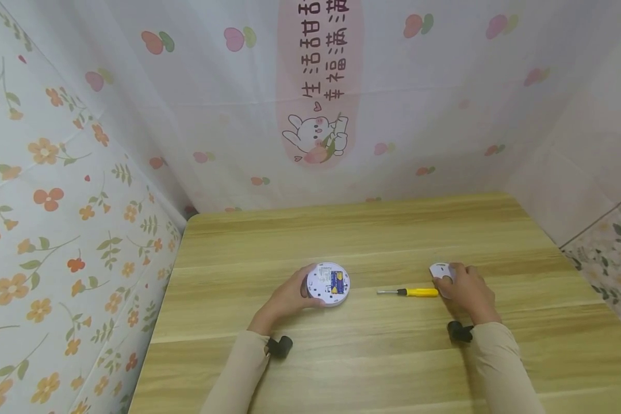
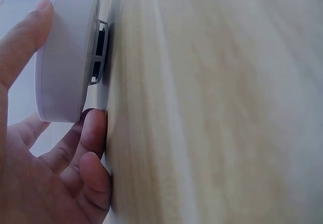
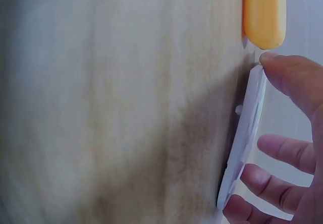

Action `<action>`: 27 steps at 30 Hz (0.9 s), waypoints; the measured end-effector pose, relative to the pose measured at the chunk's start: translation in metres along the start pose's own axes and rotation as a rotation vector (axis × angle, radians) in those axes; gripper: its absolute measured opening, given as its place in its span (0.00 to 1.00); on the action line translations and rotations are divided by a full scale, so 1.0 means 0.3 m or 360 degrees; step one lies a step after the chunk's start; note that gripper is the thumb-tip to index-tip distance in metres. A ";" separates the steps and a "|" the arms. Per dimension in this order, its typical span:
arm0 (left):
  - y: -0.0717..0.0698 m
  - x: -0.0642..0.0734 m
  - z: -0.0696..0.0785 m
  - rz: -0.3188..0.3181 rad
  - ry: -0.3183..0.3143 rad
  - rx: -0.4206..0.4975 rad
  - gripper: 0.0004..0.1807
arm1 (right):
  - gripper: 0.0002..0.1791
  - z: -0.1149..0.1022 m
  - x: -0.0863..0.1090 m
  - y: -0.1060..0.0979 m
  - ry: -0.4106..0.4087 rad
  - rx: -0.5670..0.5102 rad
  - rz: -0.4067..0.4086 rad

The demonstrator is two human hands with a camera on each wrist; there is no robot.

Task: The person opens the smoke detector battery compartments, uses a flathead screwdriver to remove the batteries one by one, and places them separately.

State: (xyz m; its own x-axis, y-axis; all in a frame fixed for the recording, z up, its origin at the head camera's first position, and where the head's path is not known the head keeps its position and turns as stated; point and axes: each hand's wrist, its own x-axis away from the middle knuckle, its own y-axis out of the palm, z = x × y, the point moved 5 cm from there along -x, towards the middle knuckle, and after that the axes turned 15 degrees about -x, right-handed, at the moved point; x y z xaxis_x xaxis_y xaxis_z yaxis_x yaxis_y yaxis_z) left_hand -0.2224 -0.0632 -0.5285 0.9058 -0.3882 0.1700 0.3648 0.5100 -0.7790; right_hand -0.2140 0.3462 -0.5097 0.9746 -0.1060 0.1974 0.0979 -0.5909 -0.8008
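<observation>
Hands: the left has thumb and fingers partly curled round the rim of a white round device; the right pinches a thin white plate edge to edge. Device is left of the yellow screwdriver, label up; contact with the surface, I can't tell. Risks, I judge: shallow plate edge slipping the pinch; right thumb nudging the screwdriver into a roll. Left wrist view gives me a slotted piece underneath, right wrist view a peg under the plate; head view hides both.
</observation>
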 end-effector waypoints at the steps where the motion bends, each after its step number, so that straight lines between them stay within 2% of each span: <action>1: 0.000 -0.001 0.000 0.0000 0.0000 0.0000 0.55 | 0.45 -0.001 0.000 -0.002 0.0002 -0.0003 -0.0004; 15: 0.005 -0.007 -0.003 0.0016 0.0011 0.0012 0.55 | 0.42 0.011 0.001 -0.016 0.0038 -0.0039 -0.0027; 27: 0.004 0.001 -0.002 0.0023 0.0003 -0.0002 0.55 | 0.38 -0.018 0.019 -0.023 -0.0077 -0.0131 0.0039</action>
State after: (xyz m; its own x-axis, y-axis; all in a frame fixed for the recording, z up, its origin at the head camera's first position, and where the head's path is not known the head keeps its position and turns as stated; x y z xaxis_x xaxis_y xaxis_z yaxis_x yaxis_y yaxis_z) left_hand -0.2219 -0.0632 -0.5298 0.9105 -0.3821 0.1578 0.3515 0.5145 -0.7821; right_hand -0.2102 0.3452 -0.5000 0.9852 -0.0837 0.1495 0.0592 -0.6527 -0.7553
